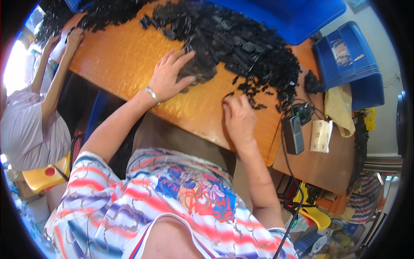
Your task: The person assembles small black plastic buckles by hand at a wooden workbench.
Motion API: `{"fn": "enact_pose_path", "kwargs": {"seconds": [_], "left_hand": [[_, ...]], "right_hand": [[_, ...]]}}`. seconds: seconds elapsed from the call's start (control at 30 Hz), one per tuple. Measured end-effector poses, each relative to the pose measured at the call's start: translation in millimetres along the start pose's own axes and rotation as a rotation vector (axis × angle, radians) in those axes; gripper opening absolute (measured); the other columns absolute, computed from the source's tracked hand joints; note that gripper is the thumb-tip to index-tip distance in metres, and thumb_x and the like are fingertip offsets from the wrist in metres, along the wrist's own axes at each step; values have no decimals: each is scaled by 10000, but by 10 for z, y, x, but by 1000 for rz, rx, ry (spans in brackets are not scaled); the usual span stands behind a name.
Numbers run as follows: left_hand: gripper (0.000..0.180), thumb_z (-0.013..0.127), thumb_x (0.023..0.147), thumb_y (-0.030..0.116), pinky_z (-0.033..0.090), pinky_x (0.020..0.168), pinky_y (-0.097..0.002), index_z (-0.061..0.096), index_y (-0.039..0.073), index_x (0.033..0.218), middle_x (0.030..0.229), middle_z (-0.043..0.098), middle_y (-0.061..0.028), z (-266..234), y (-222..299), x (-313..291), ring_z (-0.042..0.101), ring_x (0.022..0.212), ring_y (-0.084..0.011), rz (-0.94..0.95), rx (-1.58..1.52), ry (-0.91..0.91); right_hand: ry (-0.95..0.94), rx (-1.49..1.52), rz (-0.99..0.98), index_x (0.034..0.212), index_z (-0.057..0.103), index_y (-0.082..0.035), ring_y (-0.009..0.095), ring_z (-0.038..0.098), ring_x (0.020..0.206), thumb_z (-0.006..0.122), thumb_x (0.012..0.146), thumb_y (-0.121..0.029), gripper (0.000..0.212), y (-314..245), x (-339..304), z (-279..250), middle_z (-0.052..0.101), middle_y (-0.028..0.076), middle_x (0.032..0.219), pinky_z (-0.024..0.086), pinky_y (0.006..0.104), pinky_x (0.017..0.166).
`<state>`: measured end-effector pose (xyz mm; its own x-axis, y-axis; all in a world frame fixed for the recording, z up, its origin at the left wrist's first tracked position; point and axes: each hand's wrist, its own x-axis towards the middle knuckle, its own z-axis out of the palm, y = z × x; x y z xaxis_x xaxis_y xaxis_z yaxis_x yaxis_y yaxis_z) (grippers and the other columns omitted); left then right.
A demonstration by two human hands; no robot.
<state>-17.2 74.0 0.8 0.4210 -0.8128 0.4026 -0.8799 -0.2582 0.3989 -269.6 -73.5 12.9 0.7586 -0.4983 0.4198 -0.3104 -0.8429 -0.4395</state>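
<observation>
On the wooden table, my left hand (167,77) is spread, thumb apart from the fingers, beside a blurred bunch of black strip-like parts (200,69). A silver bracelet sits on that wrist. My right hand (239,118) rests lower on the table with its fingers curled together. A dark bit shows at its fingertips, too small to name. Just beyond it, small loose black pieces (254,93) lie scattered. They trail off a large heap of black plastic parts (246,47) that stretches across the table's far side.
A blue bin (280,17) stands behind the heap, and stacked blue crates (349,64) are at the right. A black adapter box (293,136) with a cable lies near a white packet (321,136). At the left, another person's hands (75,38) work by more black parts (108,16).
</observation>
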Motion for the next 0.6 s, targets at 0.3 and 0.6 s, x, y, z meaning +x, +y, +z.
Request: {"fn": "enact_pose_path", "kwargs": {"seconds": [0.3, 0.6], "left_hand": [[288, 852, 849, 151, 506, 1009, -458, 740, 78, 1104, 1222, 711, -112, -316, 233, -502, 646, 1141, -335, 91, -63, 210], [173, 824, 790, 2, 557, 829, -387, 745, 55, 935, 1053, 729, -80, -159, 288, -723, 677, 954, -310, 187, -71, 246]], "right_hand": [[-79, -15, 71, 990, 747, -101, 379, 712, 855, 818, 924, -150, 108, 141, 63, -73, 661, 124, 1032, 567, 483, 731], [-86, 41, 143, 1047, 714, -38, 383, 714, 900, 801, 924, -53, 151, 109, 45, 32, 695, 152, 998, 569, 478, 779]]}}
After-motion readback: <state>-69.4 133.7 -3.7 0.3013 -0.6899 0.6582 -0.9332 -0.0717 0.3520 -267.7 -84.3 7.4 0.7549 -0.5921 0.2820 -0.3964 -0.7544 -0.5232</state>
